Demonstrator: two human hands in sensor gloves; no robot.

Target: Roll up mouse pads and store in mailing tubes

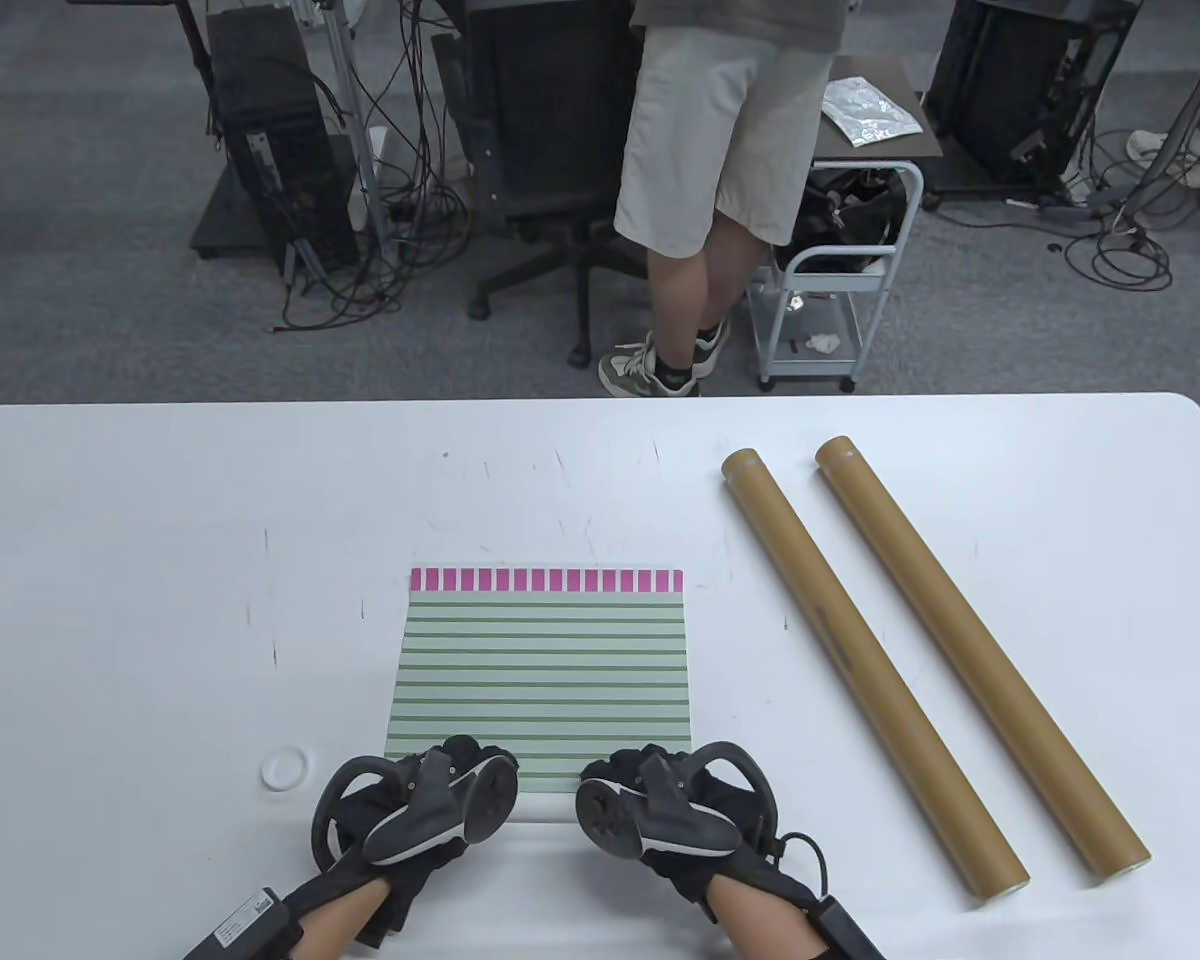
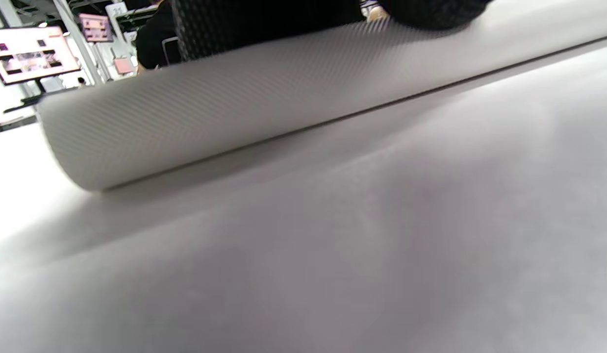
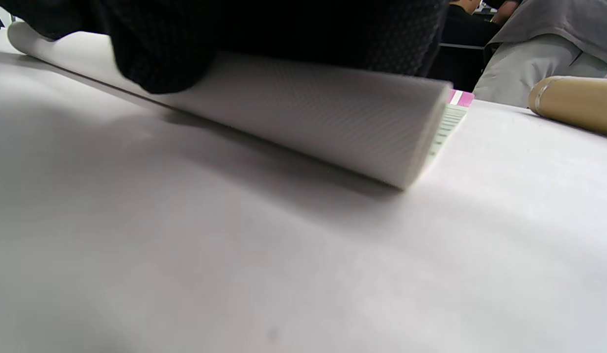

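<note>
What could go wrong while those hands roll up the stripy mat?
The roll might come out crooked: the left hand and right hand each press one end of the mouse pad, so uneven pushing could skew it.

It might spring open, because most of the mat still lies flat and only a small roll has formed.

If rolled loosely, it may end up too fat for the narrow mailing tubes.
</note>
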